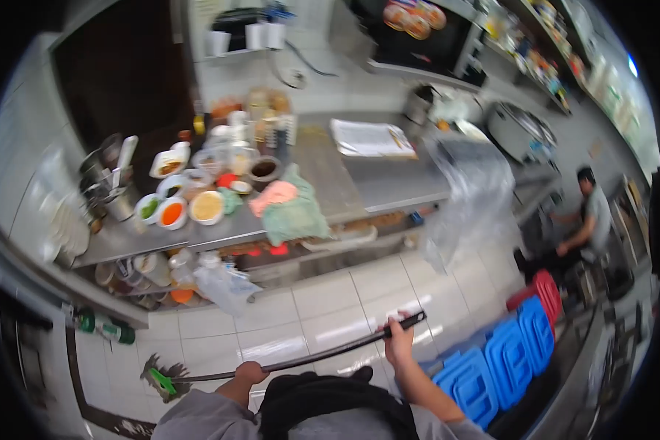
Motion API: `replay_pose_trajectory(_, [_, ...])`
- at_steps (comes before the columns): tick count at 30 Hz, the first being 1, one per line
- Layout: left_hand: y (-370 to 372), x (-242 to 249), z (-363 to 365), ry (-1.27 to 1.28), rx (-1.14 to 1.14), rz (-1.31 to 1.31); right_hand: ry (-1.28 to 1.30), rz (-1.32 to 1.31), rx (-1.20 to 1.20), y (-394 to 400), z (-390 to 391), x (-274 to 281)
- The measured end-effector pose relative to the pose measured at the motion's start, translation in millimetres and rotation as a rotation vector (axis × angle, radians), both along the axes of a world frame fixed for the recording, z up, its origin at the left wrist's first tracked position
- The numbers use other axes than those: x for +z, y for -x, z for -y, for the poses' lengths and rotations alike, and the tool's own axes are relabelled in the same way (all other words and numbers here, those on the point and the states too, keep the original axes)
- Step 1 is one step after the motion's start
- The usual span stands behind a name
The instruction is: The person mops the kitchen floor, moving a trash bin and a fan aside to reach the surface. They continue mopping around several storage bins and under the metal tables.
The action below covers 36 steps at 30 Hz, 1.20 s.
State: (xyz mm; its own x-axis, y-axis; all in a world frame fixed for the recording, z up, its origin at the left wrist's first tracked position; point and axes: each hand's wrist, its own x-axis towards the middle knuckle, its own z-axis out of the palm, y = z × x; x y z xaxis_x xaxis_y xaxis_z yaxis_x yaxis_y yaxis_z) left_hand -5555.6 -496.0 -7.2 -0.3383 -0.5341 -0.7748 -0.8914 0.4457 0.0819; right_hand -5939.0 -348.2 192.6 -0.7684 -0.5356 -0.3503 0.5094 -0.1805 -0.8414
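Observation:
A long dark-handled broom [308,358] stretches across in front of my body, low over the white tiled floor. My left hand [251,372] is closed around the lower part of its handle. Nearer the black grip end, my right hand [398,341] wraps the handle, with the tip sticking out past it. At the far left end, the green broom head [161,381] with dark, splayed bristles is against the floor tiles.
A steel counter [389,180] holds bowls of food, bottles, cloths [293,209] and papers [370,138]. Clear plastic sheeting [466,191] hangs off its edge. Blue lidded bins [510,356] stand at right, near a seated person [590,220]. A green bottle [114,328] lies at left.

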Motion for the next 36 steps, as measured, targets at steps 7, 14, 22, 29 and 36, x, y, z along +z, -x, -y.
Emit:
replay_pose_trajectory(7, [124.1,30.8,-42.7,0.119,-0.038,-0.569,-0.003,-0.323,-0.392,52.5,-66.3,113.8])
replay_pose_trajectory(14, [365.4,80.9,-117.9,-0.097,-0.224,-1.370,0.336,-1.013,-0.464,100.3,-153.1,269.8])
replay_pose_trajectory(22, [595.0,103.8,-266.0,-0.479,-0.362,-1.625,0.222,-1.627,-0.572,139.7,-228.6,317.3])
replay_pose_trajectory(29, [694.5,62.0,-342.4,-0.404,-0.363,-1.425,-0.080,-1.680,-0.827,171.2,-245.1,246.3])
replay_pose_trajectory(36, [721.3,38.3,-313.3,-0.671,-0.424,-1.278,-0.379,-1.658,-0.421,179.7,-235.0,221.0])
